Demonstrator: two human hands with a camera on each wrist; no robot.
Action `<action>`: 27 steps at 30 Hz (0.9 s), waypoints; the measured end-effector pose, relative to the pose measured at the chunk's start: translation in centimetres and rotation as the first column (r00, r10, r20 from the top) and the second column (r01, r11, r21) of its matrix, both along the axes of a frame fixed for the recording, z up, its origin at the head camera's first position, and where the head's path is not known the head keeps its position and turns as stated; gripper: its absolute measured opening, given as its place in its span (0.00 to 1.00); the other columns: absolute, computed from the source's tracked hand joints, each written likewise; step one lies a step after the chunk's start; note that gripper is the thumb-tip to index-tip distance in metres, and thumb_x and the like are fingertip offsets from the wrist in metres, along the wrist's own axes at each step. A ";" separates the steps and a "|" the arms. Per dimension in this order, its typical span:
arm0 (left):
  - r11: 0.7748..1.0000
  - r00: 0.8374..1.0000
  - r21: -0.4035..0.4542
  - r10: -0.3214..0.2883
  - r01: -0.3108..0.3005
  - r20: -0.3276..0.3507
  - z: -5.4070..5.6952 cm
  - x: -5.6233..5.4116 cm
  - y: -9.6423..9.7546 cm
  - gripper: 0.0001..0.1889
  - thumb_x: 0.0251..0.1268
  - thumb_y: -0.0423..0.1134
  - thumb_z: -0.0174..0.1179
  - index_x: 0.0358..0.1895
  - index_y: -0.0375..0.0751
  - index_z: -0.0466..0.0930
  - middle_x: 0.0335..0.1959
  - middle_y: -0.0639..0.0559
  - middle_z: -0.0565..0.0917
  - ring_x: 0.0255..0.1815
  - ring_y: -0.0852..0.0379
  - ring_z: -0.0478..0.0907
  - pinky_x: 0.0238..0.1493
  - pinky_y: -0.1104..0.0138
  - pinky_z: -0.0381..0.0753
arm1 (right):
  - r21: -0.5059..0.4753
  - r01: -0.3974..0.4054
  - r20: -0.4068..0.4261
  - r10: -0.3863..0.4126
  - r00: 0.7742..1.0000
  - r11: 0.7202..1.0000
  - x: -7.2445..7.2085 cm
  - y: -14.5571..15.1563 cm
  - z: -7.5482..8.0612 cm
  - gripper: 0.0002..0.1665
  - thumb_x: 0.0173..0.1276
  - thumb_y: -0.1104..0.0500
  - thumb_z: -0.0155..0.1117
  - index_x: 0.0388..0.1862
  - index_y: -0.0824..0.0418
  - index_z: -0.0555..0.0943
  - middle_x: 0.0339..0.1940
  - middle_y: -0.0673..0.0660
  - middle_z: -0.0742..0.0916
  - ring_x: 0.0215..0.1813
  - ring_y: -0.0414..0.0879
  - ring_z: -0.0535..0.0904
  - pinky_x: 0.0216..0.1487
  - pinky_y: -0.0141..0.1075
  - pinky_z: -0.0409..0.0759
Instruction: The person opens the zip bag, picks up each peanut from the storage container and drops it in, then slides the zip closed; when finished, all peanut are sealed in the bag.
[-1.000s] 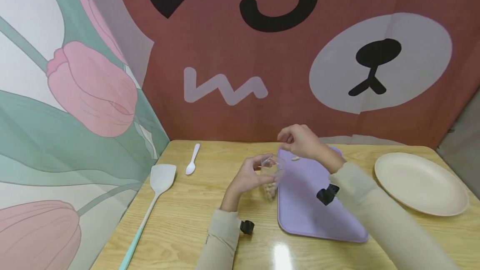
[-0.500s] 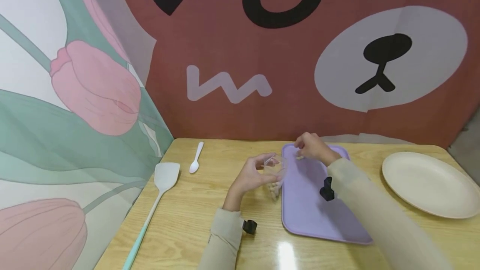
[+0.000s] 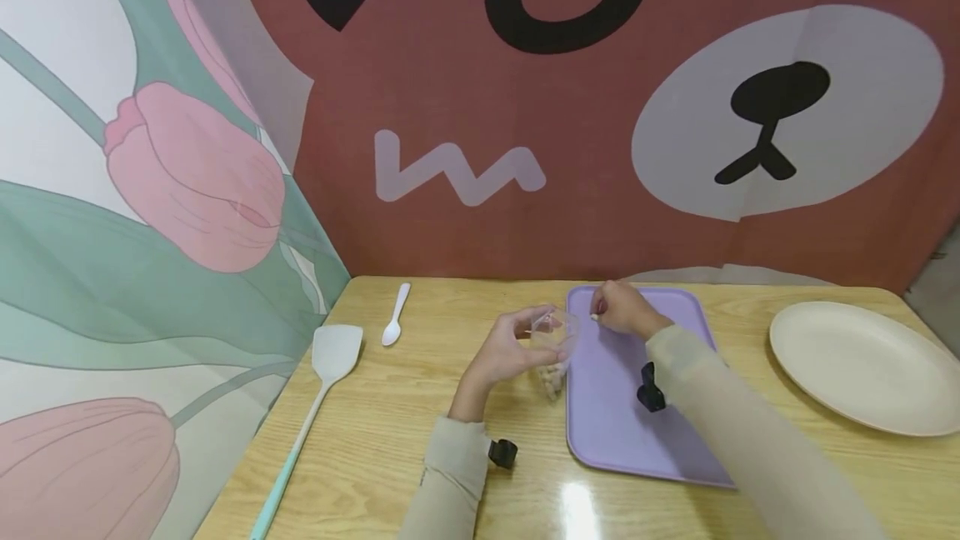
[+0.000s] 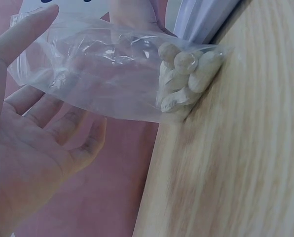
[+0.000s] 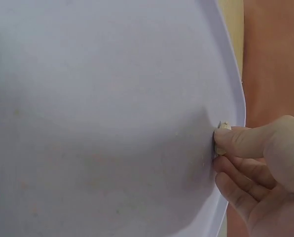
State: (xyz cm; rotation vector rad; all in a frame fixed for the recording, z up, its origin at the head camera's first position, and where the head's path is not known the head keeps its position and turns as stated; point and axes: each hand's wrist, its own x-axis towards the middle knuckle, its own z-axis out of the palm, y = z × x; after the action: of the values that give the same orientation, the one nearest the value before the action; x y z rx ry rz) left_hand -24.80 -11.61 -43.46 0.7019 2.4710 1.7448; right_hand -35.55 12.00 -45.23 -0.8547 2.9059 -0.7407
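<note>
My left hand [image 3: 510,348] holds a clear plastic bag [image 4: 107,74] by its upper part, thumb on one side and fingers on the other. The bag's mouth gapes, and its bottom corner reaches down to the table beside the tray. Several peanuts in their shells [image 4: 186,74] are gathered at the bottom of the bag. Over the far left part of the purple tray [image 3: 622,432], my right hand [image 3: 626,308] pinches one peanut [image 5: 224,126] between thumb and forefinger, close to the tray's surface. Thumb and fingers cover most of that peanut.
A large cream oval plate [image 3: 862,369] sits right of the tray. On the left lie a small white spoon [image 3: 396,315] and a white spatula [image 3: 337,352] with a mint-green handle. A printed cloth [image 3: 450,232] hangs behind the wooden table [image 3: 390,440].
My right hand has come down from above the tray and taken hold of the peanut lying there. The left hand keeps its hold on the bag. The head view has shifted slightly.
</note>
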 end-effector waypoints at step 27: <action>1.000 1.000 0.006 -0.022 0.022 0.007 0.0 0.0 0.1 0.36 0.54 0.40 0.75 0.69 0.43 0.73 0.54 0.41 0.84 0.56 0.49 0.79 0.57 0.59 0.74 | -0.159 -0.152 -0.142 0.129 0.981 0.976 6.0 -2.1 11.6 0.06 0.63 0.70 0.70 0.39 0.68 0.86 0.31 0.54 0.86 0.34 0.47 0.82 0.38 0.42 0.83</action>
State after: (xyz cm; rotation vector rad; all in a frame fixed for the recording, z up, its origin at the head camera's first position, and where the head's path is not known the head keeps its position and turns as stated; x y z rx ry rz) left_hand -24.80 -11.52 -43.49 0.7194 2.4453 1.7444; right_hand -29.58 9.89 -33.67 -1.1550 2.8851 -0.9640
